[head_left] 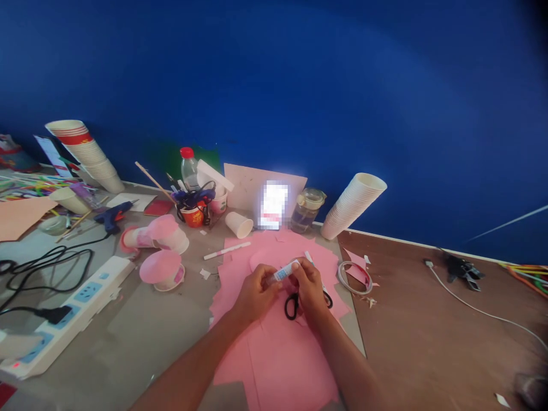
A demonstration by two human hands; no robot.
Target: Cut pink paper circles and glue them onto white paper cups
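Both my hands meet over a pile of pink paper sheets (278,354) in the middle of the table. My left hand (256,292) and my right hand (309,285) are closed on the two ends of a small glue tube (285,272) with a blue and white label. Black-handled scissors (293,305) lie on the pink paper just under my right hand. A white pen (226,250) lies on the paper's far left edge.
Two pink-covered cups (161,267) sit left of the paper, near a white power strip (64,311) and a glue gun (112,217). Stacks of paper cups (353,205) lean by the blue wall, with a jar (307,210), a tape roll (354,278) and a cable (471,305).
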